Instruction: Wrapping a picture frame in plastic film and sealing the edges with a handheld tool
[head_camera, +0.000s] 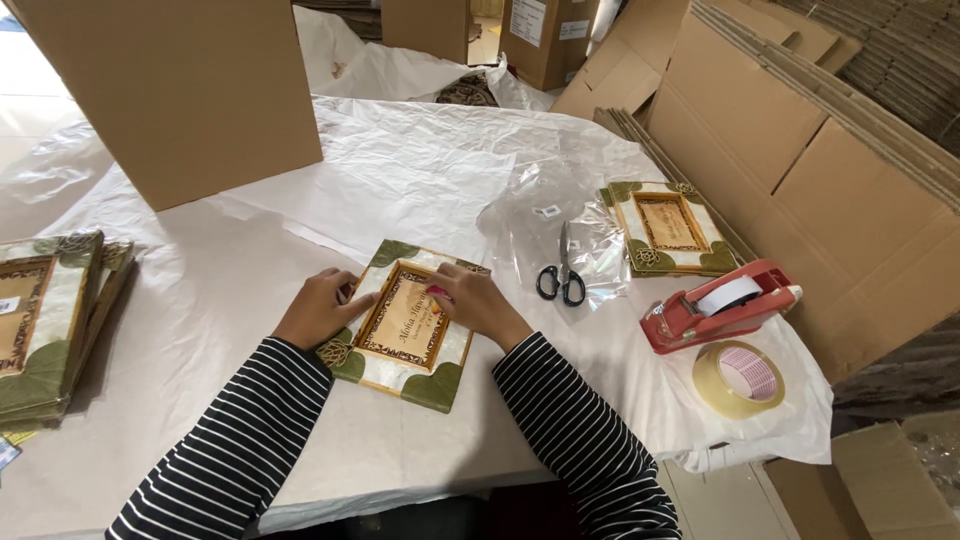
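Head view, worktable covered in white wrapping paper (300, 280).

Position of the work piece: one decorated picture frame (402, 322) lies flat on the paper, directly in front of the person, between the two forearms. Its long axis runs from near-right to far-left, tilted slightly off the table edge. Corners are green, the border pale, the centre panel brown.

Left hand (320, 308): rests on the frame's left long edge, fingers curled loosely and pressing down, not closed around anything. Right hand (472, 300): rests on the frame's upper right part, fingertips bent onto the inner panel; a small pink object shows at the fingertips, too small to identify. Whether it is pinched cannot be told. Both hands touch the frame; neither is clearly nearer, since the frame lies under both. The frame's body extends toward the person from the fingertips.

Counts:
- Frames: one under the hands; one more frame (668, 228) lying flat at far right, partly on a clear plastic bag (545, 225); a stack of frames (50, 320) at the left edge, at least two, exact number unclear.
- Scissors (562, 272): one pair, black handles, just right of the right hand.
- Tape dispenser (722, 305): one, red.
- Loose tape roll (738, 378): one, near the table's right corner.
- Upright cardboard box (180, 90): one at far left; flattened cardboard sheets (800, 150) lean at right, uncounted.
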